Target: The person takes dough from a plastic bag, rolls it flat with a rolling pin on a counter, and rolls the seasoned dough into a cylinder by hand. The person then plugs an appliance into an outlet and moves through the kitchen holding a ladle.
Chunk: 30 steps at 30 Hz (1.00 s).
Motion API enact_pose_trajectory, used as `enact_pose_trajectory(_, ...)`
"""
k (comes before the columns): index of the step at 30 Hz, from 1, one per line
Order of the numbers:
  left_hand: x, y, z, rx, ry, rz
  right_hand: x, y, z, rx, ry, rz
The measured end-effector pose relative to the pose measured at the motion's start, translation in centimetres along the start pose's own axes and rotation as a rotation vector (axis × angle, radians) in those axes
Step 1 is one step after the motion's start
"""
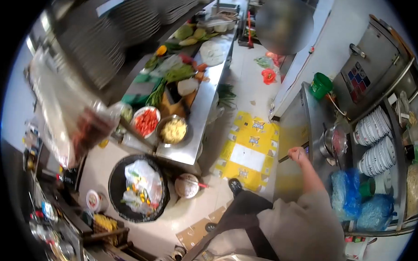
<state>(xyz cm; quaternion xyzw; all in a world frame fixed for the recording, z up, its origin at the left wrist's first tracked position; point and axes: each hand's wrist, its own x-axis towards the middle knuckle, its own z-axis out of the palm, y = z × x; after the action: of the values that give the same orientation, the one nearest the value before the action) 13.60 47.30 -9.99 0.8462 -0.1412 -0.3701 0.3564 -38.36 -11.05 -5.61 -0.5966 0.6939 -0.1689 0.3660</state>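
My right hand (298, 155) is held out over the floor beside the steel counter on the right. Its fingers are closed around a narrow dark object (284, 159), too small to identify. My left hand does not show. A clear plastic bag with reddish contents (87, 131) hangs at the left. On the steel worktable (197, 130) are a bowl of red pieces (146, 122), a metal bowl of pale yellow pieces (173, 130) and several vegetables.
A black bin (112, 187) with a plastic bag stands left of my feet, beside a white bucket (187, 186). Yellow flattened cardboard (254, 140) covers the floor ahead. Stacked bowls (377, 159), a green bucket (321, 85) and blue bags (347, 193) are on the right.
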Motion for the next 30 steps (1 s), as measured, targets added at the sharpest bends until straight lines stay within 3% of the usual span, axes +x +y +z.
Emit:
enact_pose_trajectory(5, 6.0, 9.3, 6.1, 0.165, -0.109, 0.059, 5.2, 4.2, 1.6, 0.286, -0.036, -0.076)
enact_pose_trajectory(8, 9.7, 14.8, 12.2, 0.236, -0.178, 0.13, 12.7, 4.1, 1.4, 0.253, -0.043, -0.165)
enact_pose_trajectory(10, 11.6, 18.5, 16.5, 0.282, -0.261, 0.248, 16.1, 4.0, 1.3, 0.211, -0.086, -0.075)
enact_pose_trajectory(13, 15.6, 25.5, 24.0, 0.267, -0.386, 0.458, 24.1, -1.2, 0.2, 0.535, -0.152, 0.068)
enact_pose_trajectory(14, 16.9, 27.3, 26.6, 0.21, -0.308, 0.389, 26.1, -4.3, -1.1, 0.701, -0.239, 0.023)
enact_pose_trajectory(15, 15.9, 35.0, 27.8, 0.216, -0.415, 0.436, 29.2, -6.9, -1.4, 0.889, -0.249, 0.065)
enact_pose_trajectory(16, 16.5, 38.2, 28.8, 0.296, -0.415, 0.512, 31.5, -9.6, -2.4, 0.925, -0.249, 0.047)
enact_pose_trajectory(21, 22.1, 51.8, 34.4, 0.474, -0.46, 0.461, 42.9, -18.7, -7.3, 1.136, -0.27, 0.046)
enact_pose_trajectory(23, 29.4, 51.7, 38.6, 0.243, -0.59, 0.338, 47.7, -20.0, -8.8, 1.111, -0.241, 0.055)
enact_pose_trajectory(27, 38.8, 67.1, 49.9, 0.521, -0.648, 0.856, 55.3, -17.8, -13.3, 1.159, -0.105, 0.211)
enact_pose_trajectory(30, 43.0, 82.2, 59.1, 0.608, -0.647, 1.034, 59.8, -16.2, -17.6, 1.233, -0.098, 0.271)
